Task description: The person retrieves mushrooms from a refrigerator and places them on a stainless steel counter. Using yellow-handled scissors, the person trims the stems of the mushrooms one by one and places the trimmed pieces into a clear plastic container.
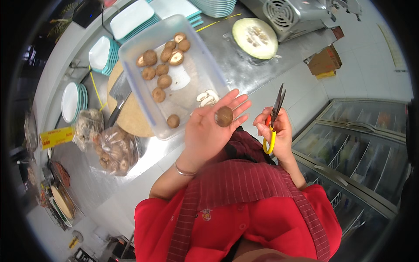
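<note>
On my left hand (206, 131), palm up with its fingers spread, rests a brown shiitake mushroom (224, 117), cap facing up. My right hand (278, 131) grips scissors (277, 106) with yellow handles, blades pointing up and apart from the mushroom. Beyond my left hand is a translucent plastic tub (211, 62). Several whole brown mushrooms (164, 81) lie in it, some showing pale undersides. White cut mushroom pieces (207, 98) sit in the tub's near right corner, partly hidden by my left fingers.
A cleaver (120, 90) lies on a round cutting board (132, 119) beside the tub. Bagged mushrooms (116, 152), a cut winter melon (255, 38), stacked plates (132, 21) and a metal machine (288, 19) stand on the steel counter (81, 183). Glass-topped freezers (350, 154) are at right.
</note>
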`<act>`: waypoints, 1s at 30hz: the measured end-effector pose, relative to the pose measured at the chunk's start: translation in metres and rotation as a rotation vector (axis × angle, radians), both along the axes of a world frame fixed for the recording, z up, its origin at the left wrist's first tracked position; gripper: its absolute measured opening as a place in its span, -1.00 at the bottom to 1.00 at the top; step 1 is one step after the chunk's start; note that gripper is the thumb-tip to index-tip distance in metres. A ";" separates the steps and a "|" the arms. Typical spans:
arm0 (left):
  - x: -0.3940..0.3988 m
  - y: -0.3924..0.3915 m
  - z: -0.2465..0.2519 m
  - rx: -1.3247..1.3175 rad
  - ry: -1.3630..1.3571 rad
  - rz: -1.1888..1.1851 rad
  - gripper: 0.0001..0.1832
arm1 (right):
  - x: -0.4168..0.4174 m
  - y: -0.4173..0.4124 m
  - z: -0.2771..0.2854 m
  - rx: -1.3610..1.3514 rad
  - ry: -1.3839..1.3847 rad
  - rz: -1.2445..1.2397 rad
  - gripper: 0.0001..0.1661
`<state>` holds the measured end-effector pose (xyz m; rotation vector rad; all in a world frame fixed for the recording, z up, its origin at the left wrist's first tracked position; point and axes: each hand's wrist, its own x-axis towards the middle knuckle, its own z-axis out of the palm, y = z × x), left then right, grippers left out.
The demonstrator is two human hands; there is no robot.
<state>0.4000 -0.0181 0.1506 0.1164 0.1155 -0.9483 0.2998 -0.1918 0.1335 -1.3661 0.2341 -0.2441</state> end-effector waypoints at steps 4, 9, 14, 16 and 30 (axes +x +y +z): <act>-0.013 -0.048 -0.004 0.307 -0.519 -0.043 -0.36 | -0.012 -0.041 -0.005 0.000 0.001 -0.032 -0.59; -0.030 -0.154 -0.007 0.677 -1.213 0.160 -0.27 | -0.047 -0.128 -0.018 0.041 -0.025 -0.161 -0.61; -0.052 -0.291 -0.021 0.709 -1.314 0.161 -0.42 | -0.109 -0.244 -0.041 0.049 0.032 -0.416 -0.62; -0.051 -0.345 -0.034 0.699 -1.377 0.062 -0.51 | -0.131 -0.290 -0.049 0.030 0.056 -0.524 -0.63; -0.009 -0.664 -0.231 0.794 -0.624 -0.956 -0.65 | -0.200 -0.500 -0.116 0.074 0.213 -1.046 -0.67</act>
